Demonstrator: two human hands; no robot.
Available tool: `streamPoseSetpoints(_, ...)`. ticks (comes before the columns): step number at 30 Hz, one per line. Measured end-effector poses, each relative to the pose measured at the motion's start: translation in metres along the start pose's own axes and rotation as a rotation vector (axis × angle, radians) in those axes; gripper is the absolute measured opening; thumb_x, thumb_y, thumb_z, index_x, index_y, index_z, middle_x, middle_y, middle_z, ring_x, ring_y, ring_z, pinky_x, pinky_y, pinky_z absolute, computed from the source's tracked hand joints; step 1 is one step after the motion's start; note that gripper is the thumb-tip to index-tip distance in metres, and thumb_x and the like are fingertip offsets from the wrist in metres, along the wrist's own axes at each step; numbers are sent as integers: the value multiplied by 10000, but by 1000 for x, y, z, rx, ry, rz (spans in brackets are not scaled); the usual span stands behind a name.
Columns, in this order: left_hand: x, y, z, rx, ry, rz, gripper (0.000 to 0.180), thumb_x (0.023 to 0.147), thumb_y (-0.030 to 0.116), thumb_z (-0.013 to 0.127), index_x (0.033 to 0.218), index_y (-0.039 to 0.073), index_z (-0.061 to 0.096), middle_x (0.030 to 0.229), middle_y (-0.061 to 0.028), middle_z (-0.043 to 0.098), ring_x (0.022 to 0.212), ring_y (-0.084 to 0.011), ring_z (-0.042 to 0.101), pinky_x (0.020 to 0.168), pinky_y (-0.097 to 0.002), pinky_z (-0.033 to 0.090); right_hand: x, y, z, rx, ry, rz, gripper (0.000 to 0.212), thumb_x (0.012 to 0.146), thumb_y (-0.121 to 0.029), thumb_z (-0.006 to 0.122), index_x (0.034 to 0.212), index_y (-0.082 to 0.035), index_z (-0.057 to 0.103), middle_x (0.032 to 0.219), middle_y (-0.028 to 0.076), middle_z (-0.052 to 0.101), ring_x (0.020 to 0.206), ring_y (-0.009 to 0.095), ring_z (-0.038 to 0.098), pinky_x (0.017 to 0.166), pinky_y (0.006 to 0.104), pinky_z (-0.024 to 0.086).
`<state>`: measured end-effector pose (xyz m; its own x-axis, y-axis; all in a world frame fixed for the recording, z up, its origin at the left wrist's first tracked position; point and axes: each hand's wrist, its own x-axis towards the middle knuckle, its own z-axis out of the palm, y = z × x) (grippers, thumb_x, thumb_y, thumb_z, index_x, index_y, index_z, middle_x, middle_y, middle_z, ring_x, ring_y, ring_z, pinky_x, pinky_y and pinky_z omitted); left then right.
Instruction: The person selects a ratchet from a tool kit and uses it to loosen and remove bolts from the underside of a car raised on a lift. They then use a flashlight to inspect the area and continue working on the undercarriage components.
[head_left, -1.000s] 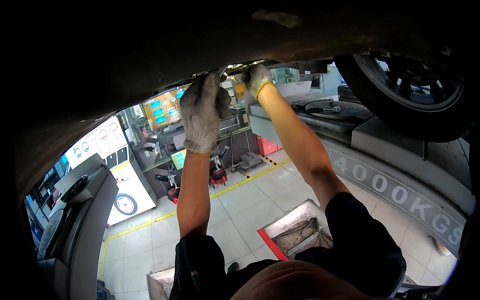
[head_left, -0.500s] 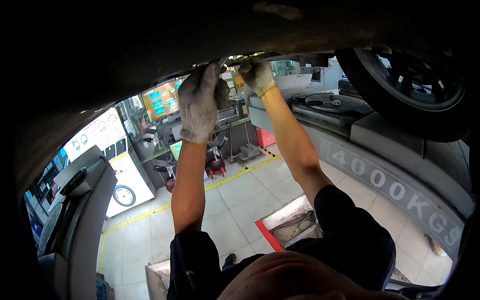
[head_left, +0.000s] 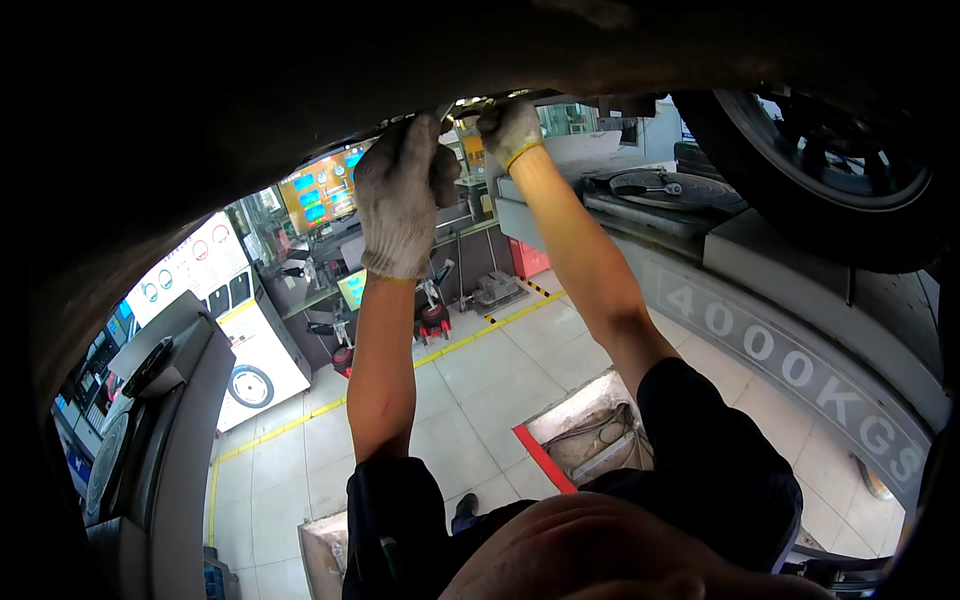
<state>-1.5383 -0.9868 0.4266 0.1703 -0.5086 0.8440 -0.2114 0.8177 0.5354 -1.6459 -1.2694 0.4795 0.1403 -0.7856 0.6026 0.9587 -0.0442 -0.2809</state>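
Note:
Both my hands reach up in knitted work gloves to the dark underside of a vehicle [head_left: 560, 65]. My left hand [head_left: 400, 200] is closed, its fingers curled near the lower edge of the underbody. A small metallic glint shows by its fingertips, too small to name. My right hand [head_left: 513, 132] is beside it on the right, a little apart, fingers bent inward at the same edge. What either hand grips is hidden by the gloves and shadow.
A wheel [head_left: 735, 165] hangs at upper right. Below it runs a grey lift platform [head_left: 690, 285], with a ratchet wrench [head_left: 660, 189] on its round plate. Another platform [head_left: 185, 430] stands left. Below me are tiled floor and a red-edged floor pit [head_left: 590, 440].
Both hands have shifted slightly up, the right one also a little left. The whole view has tilted slightly. Both hands stay closed at the underbody.

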Motion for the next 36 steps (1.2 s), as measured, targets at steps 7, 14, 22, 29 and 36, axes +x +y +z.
streamPoseSetpoints(7, -2, 1, 1, 37, 5, 14, 654, 997, 620, 540, 777, 11, 630, 615, -44, 547, 530, -128, 485, 549, -307, 387, 4, -19, -21, 231, -327, 389, 290, 989, -199, 459, 715, -152, 543, 585, -23, 438, 477, 97, 410, 427, 279, 381)
streamPoseSetpoints(14, -2, 3, 1, 10, 18, 31, 575, 1023, 564, 533, 815, 36, 632, 626, -35, 543, 538, -120, 488, 548, -304, 391, -19, 0, 1, -447, 18, -261, 160, 992, -140, 560, 1022, -24, 666, 815, 76, 678, 627, 148, 627, 531, 299, 551)
streamPoseSetpoints(22, 0, -9, -9, -37, 5, -13, 541, 1013, 552, 576, 876, 32, 637, 653, -23, 561, 549, -100, 485, 534, -276, 384, -65, 16, 14, -1003, 208, -699, 197, 944, -145, 704, 1044, 25, 710, 907, 157, 749, 700, 234, 703, 604, 357, 581)
streamPoseSetpoints(29, 1, -8, -8, -80, -28, 19, 511, 1019, 521, 585, 966, 19, 663, 670, -15, 567, 548, -91, 481, 524, -264, 380, -14, 35, -6, -940, 229, -894, 239, 949, -156, 595, 954, 54, 709, 939, 246, 726, 811, 398, 672, 793, 441, 511)
streamPoseSetpoints(36, 3, -8, -9, -34, -30, 18, 566, 1014, 571, 561, 972, 18, 672, 660, -14, 554, 537, -91, 482, 514, -274, 384, -3, 4, -3, 192, -147, 179, 256, 987, -137, 440, 734, -144, 480, 618, -7, 442, 492, 67, 412, 477, 205, 390)
